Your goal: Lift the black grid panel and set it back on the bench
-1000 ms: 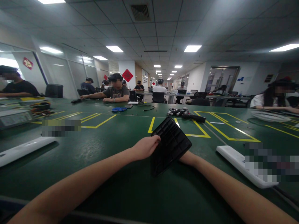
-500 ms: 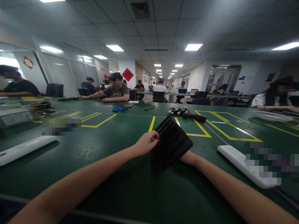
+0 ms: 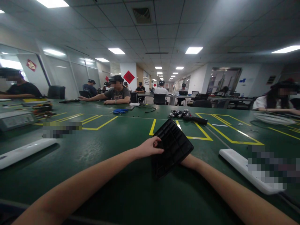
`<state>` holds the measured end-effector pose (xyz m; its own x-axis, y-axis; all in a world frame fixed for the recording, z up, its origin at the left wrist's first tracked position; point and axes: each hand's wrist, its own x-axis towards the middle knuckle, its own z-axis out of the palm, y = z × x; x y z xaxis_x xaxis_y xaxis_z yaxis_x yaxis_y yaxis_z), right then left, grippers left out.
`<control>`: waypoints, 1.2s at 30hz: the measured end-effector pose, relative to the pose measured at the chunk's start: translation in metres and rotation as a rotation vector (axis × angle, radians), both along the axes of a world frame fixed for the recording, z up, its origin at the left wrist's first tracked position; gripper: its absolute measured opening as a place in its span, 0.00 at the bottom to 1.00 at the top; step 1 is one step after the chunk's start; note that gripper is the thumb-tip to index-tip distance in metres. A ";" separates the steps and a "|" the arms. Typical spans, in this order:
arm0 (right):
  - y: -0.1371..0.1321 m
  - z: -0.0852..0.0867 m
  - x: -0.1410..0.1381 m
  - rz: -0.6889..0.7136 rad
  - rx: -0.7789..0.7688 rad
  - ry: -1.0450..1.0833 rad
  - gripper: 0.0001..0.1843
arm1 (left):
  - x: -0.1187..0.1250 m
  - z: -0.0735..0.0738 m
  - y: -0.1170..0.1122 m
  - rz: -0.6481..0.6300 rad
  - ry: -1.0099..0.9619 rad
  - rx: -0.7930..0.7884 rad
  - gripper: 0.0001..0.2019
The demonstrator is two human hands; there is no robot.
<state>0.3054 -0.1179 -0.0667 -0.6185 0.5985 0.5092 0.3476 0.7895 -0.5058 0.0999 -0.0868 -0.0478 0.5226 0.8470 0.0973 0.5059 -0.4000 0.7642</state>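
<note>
A black rectangular plastic tray, divided by ribs into shallow compartments, is held tilted above the green table with its ribbed face towards me. My right hand holds it from behind at the lower right edge; the fingers are hidden by the tray. My left hand is at the tray's left edge, thumb stretched over the ribbed face and apart from the bent fingers. Nothing shows between that thumb and the fingers. Whether the compartments hold anything small is too dark to tell.
Yellow tape outlines mark the green table. White long cases lie left and right. Dark cables and a black handle-like thing lie beyond the tray. Blue cloth-like things lie farther off. Several people sit around.
My left thumb and fingers have parted from a pinch, and the thumb has moved right across the tray's face. The tray and my right hand are nearly where they were.
</note>
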 end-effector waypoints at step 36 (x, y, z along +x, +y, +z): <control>0.022 0.012 0.031 -0.777 0.101 -0.479 0.23 | -0.072 0.016 0.047 0.490 0.650 0.529 0.16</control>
